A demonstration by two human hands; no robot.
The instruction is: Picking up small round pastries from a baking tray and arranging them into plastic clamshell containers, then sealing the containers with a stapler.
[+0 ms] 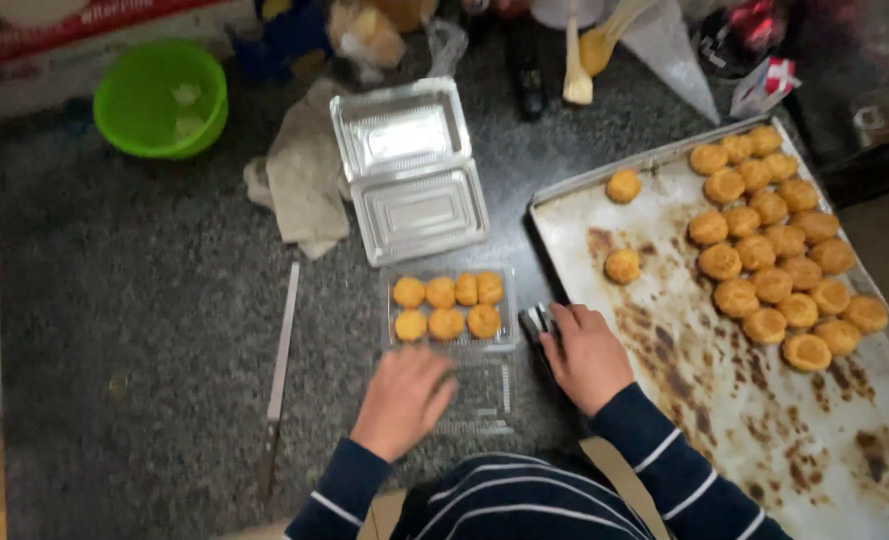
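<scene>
Seven cookies point(446, 306) fill the box point(450, 310) just ahead of both hands, left hand point(404, 398) spread flat on its lid point(479, 400), right hand point(589, 355) clutching a dark tool point(536, 322), many cookies unpacked on the tray point(664, 330) beyond.

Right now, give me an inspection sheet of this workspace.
Surface: dark speckled stone counter.
Job's things: clear clamshell box holding seven golden pastries, lid open toward the person; baking tray with more pastries.
Clutter: empty clamshell box, grey cloth, long knife, green bowl, wooden brush.
Grippers: left hand on the box lid; right hand on a small dark tool at the tray's edge.
Cables: nothing seen.
Surroundings: bags and packets along the back, blurred.
</scene>
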